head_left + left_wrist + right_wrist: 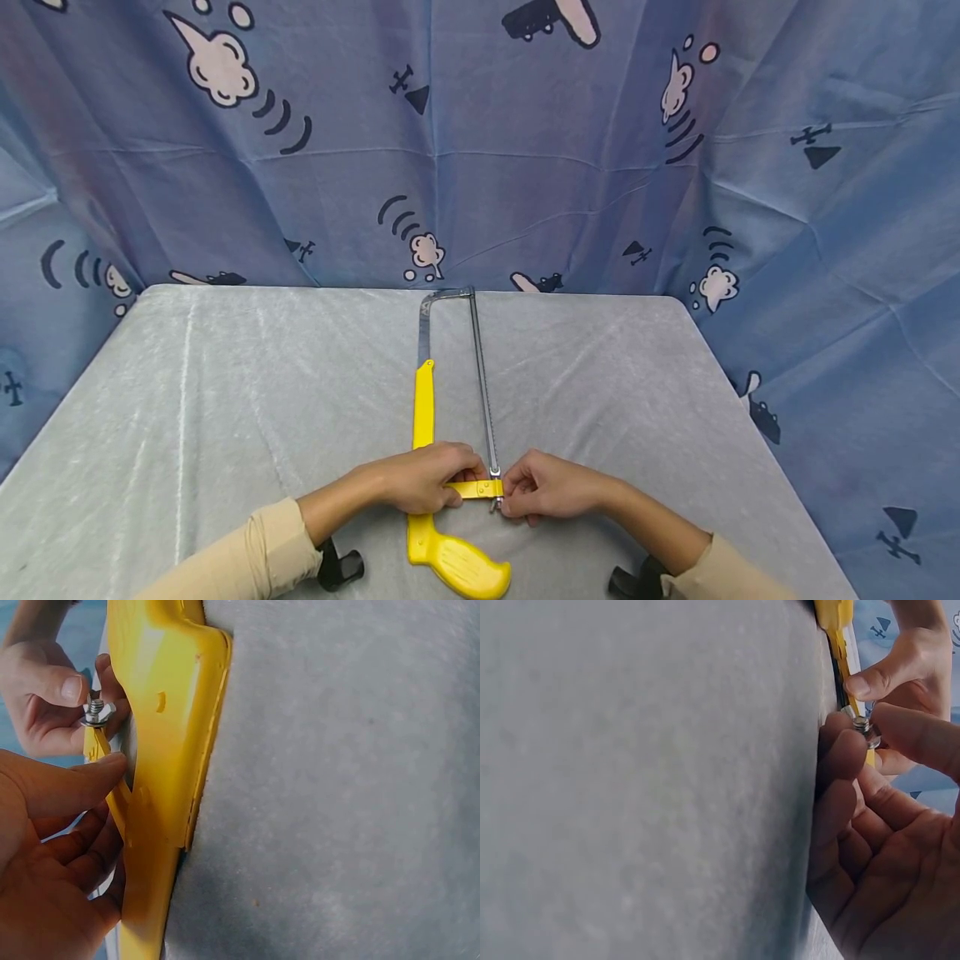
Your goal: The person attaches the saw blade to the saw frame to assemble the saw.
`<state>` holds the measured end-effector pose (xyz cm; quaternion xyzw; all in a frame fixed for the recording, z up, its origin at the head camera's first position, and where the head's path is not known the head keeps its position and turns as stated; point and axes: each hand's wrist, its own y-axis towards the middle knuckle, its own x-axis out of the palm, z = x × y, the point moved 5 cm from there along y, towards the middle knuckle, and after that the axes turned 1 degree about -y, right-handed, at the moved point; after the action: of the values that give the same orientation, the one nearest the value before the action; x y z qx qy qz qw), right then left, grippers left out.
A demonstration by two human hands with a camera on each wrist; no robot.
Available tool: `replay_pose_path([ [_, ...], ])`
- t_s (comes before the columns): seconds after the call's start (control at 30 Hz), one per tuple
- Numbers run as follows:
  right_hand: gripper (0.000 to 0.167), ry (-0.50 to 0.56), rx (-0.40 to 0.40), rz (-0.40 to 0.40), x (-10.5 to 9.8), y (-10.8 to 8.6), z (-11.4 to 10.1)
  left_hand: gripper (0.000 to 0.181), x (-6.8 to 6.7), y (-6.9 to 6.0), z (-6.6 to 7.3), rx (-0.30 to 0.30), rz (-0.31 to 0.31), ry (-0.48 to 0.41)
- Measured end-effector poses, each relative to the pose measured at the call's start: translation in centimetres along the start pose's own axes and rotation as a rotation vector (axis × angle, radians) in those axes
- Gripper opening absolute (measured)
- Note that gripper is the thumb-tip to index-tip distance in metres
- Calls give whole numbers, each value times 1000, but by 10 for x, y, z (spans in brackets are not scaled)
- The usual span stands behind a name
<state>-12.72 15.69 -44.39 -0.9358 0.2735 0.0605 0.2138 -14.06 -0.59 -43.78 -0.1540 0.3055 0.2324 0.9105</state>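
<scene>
A hacksaw (423, 404) with a yellow handle and a grey metal front frame lies on the cloth-covered table, its front end pointing away from me. Its thin blade (482, 383) runs along the right side. My left hand (431, 477) lies across the yellow frame and grips the short yellow arm (474, 490) at the blade's near end. On that arm sits a threaded bolt with a metal wing nut (97, 712), seen close up in the left wrist view. Fingertips of my right hand (555, 486) pinch around the wing nut, partly covering it in the right wrist view.
The table (300, 358) is covered with a pale grey, velvety cloth. Behind it and at the sides hangs a blue patterned curtain (480, 183). Black wrist mounts (341, 568) sit under both sleeves.
</scene>
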Motion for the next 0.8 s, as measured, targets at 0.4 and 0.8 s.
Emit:
replay_pose_path([
  [0.4,12,-64,-10,72,1,2,1,26,-1,0,0,0,1,-5],
  [0.8,13,-122,-2,120,3,3,0,26,0,0,-1,2,-2,2],
])
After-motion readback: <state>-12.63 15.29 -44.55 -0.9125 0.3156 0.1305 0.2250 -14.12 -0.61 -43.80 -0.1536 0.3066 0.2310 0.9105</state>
